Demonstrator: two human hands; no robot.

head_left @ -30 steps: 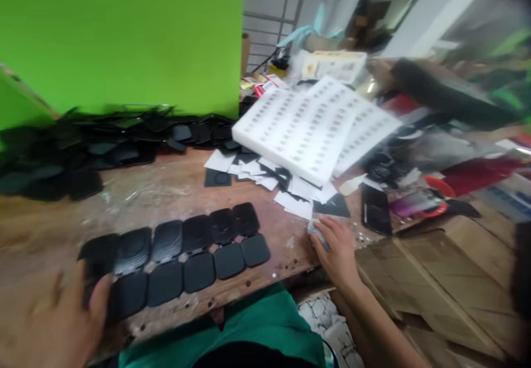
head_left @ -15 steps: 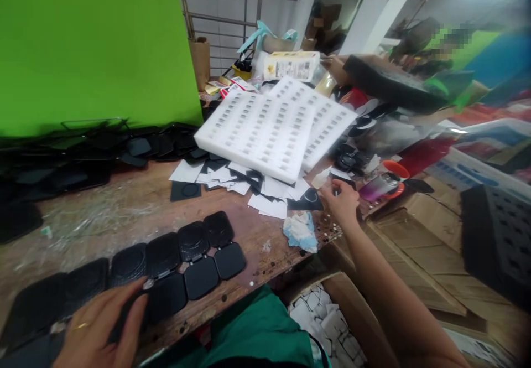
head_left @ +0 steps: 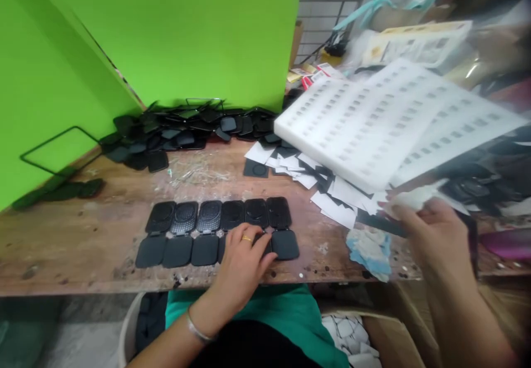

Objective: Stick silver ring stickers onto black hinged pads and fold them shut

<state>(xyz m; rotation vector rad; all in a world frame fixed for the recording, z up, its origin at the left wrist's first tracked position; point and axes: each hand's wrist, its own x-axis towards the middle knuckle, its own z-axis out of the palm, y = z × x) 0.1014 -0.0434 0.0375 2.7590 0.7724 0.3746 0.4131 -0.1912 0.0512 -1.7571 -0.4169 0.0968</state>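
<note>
head view: the left hand [head_left: 244,252] lies flat, fingers spread a little, on a row of open black cases [head_left: 215,232] set out side by side near the front edge of the wooden worktop [head_left: 83,240]. its fingertips rest on the lower halves of the cases toward the right end of the row. the right hand [head_left: 431,232] is lifted near the front right corner, blurred, fingers curled together around a white scrap [head_left: 415,197]; what exactly it pinches i cannot tell. just left of that hand a crumpled blue-white cloth [head_left: 369,246] lies at the front edge. a white foam tray [head_left: 360,124] with rows of small slots rests tilted on a heap of white and black cards [head_left: 307,174] right of the middle. a pile of loose black parts [head_left: 182,130] lies along the back edge against the green wall [head_left: 186,30], and a black wire frame [head_left: 53,149] leans at the back left corner.
</note>
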